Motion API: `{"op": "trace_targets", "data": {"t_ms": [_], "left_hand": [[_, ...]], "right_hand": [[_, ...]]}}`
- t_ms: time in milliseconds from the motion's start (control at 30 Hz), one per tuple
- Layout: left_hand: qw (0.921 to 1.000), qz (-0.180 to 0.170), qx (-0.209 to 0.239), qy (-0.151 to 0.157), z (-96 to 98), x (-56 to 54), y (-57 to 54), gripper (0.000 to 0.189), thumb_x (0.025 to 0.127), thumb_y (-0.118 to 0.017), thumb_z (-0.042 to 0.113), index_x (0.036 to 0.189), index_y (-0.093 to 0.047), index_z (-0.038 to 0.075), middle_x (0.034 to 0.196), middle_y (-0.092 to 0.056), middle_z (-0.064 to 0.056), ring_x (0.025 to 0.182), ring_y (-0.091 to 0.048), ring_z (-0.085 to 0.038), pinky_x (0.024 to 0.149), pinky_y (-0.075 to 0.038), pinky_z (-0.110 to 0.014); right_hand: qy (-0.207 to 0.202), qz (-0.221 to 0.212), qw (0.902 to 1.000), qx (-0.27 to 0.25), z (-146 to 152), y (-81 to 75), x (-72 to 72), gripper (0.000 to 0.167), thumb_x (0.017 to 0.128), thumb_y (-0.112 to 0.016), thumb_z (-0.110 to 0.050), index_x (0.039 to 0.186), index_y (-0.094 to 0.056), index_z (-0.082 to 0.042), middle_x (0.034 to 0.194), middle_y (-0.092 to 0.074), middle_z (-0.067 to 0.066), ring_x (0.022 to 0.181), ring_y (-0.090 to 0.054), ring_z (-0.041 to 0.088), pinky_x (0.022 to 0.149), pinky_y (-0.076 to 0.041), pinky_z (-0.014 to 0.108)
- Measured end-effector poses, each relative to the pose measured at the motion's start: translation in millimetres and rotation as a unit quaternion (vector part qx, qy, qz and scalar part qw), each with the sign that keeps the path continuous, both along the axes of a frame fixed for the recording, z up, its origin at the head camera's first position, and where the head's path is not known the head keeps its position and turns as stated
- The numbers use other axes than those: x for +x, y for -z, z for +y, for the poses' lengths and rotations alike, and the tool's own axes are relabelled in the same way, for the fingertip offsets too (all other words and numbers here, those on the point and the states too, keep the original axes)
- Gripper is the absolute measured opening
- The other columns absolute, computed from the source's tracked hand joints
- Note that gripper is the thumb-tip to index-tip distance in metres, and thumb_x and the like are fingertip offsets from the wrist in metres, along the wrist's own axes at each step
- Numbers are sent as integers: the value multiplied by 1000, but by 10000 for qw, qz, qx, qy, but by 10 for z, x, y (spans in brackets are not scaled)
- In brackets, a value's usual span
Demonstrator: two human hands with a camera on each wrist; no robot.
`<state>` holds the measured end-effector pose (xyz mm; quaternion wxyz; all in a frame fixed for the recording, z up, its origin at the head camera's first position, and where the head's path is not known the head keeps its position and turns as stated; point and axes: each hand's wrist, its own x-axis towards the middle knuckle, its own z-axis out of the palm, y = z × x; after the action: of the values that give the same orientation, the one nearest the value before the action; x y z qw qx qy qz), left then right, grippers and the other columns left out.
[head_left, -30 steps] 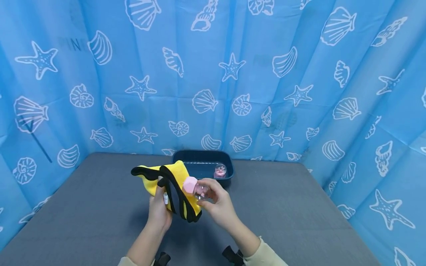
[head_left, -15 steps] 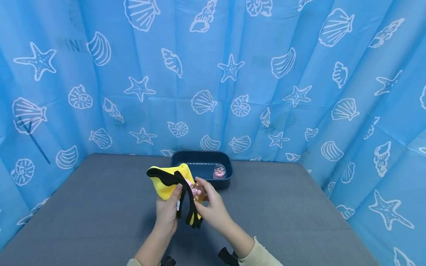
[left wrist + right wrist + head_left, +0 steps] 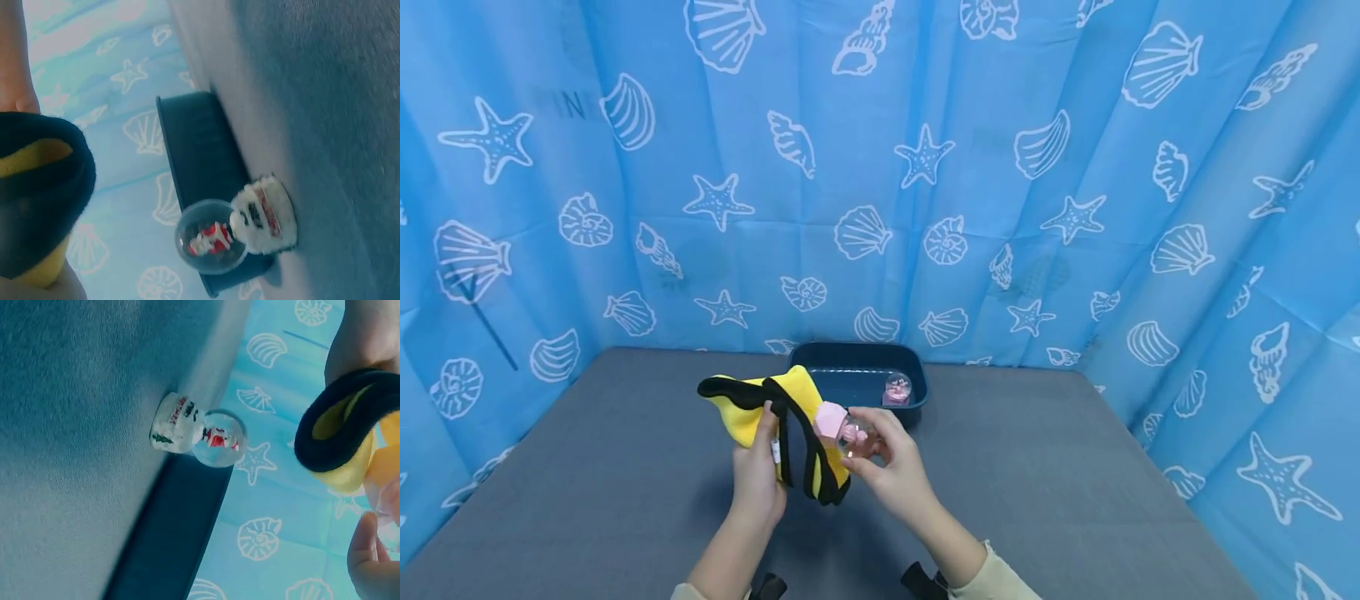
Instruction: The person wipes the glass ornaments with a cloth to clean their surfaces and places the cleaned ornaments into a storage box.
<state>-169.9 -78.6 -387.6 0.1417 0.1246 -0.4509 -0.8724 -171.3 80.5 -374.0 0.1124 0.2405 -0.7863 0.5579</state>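
In the head view my left hand (image 3: 756, 483) grips a yellow cloth with black edging (image 3: 803, 390), its thumb on the near side. My right hand (image 3: 901, 475) holds a small snow globe (image 3: 831, 420) by its clear ball, the pale pink base pointing left against the cloth. Pink figures show inside the ball. The right wrist view has the folded cloth (image 3: 331, 431) beside the pink base, with the fingertips (image 3: 365, 540) close by. Part of the globe lies behind my right fingers.
Behind the hands, a dark blue tray (image 3: 827, 393) holds another pink snow globe (image 3: 897, 388). Both wrist views show a Santa snow globe with a white base (image 3: 265, 215) standing before the tray; the cloth and hands hide it in the head view. A shell-patterned blue curtain (image 3: 865, 167) surrounds the grey table (image 3: 1037, 467).
Half a second ago the cloth covered the globe's base and the hands were closer together. Now the left hand and cloth have shifted left, and the pink base shows again.
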Motion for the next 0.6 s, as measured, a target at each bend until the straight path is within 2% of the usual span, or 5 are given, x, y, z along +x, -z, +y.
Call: {"op": "trace_targets", "data": {"t_ms": [133, 267, 400, 500, 600], "left_hand": [[9993, 278, 205, 133, -8, 29, -20, 38, 95, -61, 38, 123, -46, 16, 105, -61, 8, 96, -63, -5, 83, -53, -22], [9973, 653, -128, 305, 55, 48, -14, 34, 95, -62, 35, 121, -49, 18, 106, -61, 8, 100, -59, -7, 88, -49, -22], [9934, 932, -581, 315, 127, 47, 18, 33, 94, -65, 23, 121, -49, 13, 106, -60, 6, 100, -57, -10, 91, -48, -23], [9918, 940, -793, 355, 164, 39, 32, 39, 92, -68, 14, 125, -46, 8, 106, -58, 4, 99, -57, -11, 91, -49, -23], [9929, 789, -834, 297, 186, 22, 30, 44, 91, -68, 11, 128, -44, 4, 108, -58, 2, 100, -58, -11, 91, -50, -24]], "right_hand": [[101, 162, 9998, -68, 18, -26, 1, 48, 79, -71, 15, 120, -63, -6, 109, -58, 8, 87, -51, 26, 77, -53, 24], [202, 433, 9989, -15, 8, -30, -12, 48, 77, -72, 15, 117, -65, -10, 106, -58, 3, 85, -50, 26, 74, -52, 27], [195, 915, 9956, 72, -14, 20, -34, 49, 75, -71, 19, 116, -65, -9, 108, -57, 4, 81, -48, 25, 69, -48, 27], [121, 1139, 9933, 167, -41, 58, -37, 49, 76, -71, 17, 120, -61, -3, 110, -57, 8, 79, -50, 23, 69, -48, 26], [1, 985, 9948, 244, -70, 68, -17, 50, 81, -71, 10, 127, -55, 2, 114, -56, 11, 82, -53, 21, 72, -51, 26]]}}
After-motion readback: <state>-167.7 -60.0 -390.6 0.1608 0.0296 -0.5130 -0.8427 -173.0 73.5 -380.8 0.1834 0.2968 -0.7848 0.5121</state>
